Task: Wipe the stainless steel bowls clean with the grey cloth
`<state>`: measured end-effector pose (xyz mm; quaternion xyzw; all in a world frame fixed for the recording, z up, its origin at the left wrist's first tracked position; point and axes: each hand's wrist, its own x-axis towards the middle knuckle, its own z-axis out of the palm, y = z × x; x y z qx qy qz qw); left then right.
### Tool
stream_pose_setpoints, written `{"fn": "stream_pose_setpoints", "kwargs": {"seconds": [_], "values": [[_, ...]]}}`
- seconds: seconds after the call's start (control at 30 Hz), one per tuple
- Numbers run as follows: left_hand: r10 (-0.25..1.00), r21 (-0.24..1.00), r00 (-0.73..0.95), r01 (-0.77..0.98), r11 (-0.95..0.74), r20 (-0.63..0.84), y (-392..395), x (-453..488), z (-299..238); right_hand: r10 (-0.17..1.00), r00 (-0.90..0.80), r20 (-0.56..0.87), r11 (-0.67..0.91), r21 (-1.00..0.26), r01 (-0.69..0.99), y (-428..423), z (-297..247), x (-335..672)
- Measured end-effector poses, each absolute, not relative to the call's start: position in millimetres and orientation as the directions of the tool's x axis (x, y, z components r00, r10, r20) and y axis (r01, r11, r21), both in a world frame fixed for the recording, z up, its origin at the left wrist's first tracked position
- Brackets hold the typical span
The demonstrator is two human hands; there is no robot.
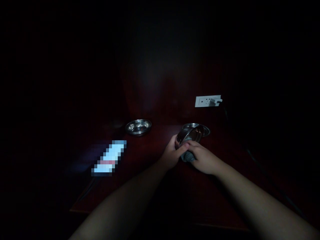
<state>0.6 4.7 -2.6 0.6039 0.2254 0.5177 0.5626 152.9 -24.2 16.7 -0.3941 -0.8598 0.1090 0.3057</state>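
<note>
The scene is very dark. My left hand (171,154) is closed on the rim of a small steel bowl (190,135), holding it tilted above a dark reddish wooden table (140,160). My right hand (203,158) is closed on a grey cloth (188,156), pressed against the underside of that bowl. Just behind the held bowl another steel bowl (203,128) rests on the table, partly hidden by it.
A third steel bowl (138,126) stands on the table to the left. A bright pixelated rectangular object (109,158) lies at the left front. A white wall socket (207,100) with a plug and dark cable is at the back right.
</note>
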Motion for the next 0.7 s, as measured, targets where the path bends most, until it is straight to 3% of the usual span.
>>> {"fn": "stream_pose_setpoints", "kwargs": {"seconds": [0.37,0.7], "values": [[0.875,0.920,0.318,-0.265,-0.288,0.366,4.0,0.5,-3.1,0.742,-0.501,0.446,0.663,-0.376,0.648,-23.4,16.1,153.4],[0.872,0.909,0.284,-0.248,-0.335,0.399,3.7,0.8,-4.5,0.725,-0.512,0.461,0.687,-0.428,0.587,-20.1,13.0,154.6]]}}
